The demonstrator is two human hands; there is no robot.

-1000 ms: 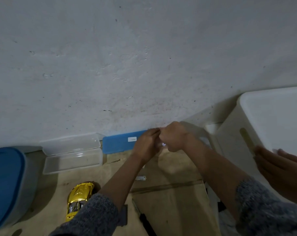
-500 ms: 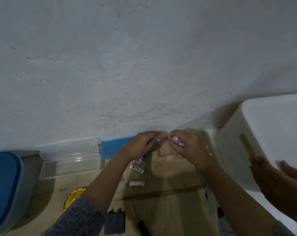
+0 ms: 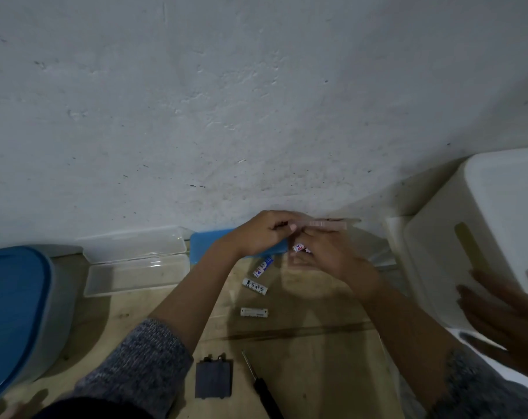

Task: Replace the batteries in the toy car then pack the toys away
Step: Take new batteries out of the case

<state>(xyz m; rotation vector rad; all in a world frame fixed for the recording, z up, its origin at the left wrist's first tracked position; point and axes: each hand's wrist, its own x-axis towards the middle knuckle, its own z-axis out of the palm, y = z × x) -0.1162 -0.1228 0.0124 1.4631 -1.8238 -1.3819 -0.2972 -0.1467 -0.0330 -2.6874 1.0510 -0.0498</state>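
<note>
My left hand [image 3: 256, 234] and my right hand [image 3: 332, 261] meet close to the wall. The left pinches a clear battery pack [image 3: 329, 224] by its edge. The right holds a white battery [image 3: 299, 247] in its fingertips, just under the pack. Three more batteries lie loose on the wooden floor below: a blue-and-white battery [image 3: 263, 266], a white battery [image 3: 255, 286] and another white battery [image 3: 254, 312]. A dark battery cover [image 3: 213, 379] and a black screwdriver [image 3: 262, 385] lie nearer to me. The toy car is not visible.
A clear plastic box [image 3: 135, 267] and a blue lid [image 3: 208, 241] sit along the wall. At far left stands a grey bin with a blue lid [image 3: 14, 297]. A white bin [image 3: 483, 237] stands at right, with another person's hand [image 3: 504, 316] against it.
My hands have drawn apart from a tight clasp. Two more batteries now lie on the floor. The right hand now holds one battery, and the gold car has gone out of sight.
</note>
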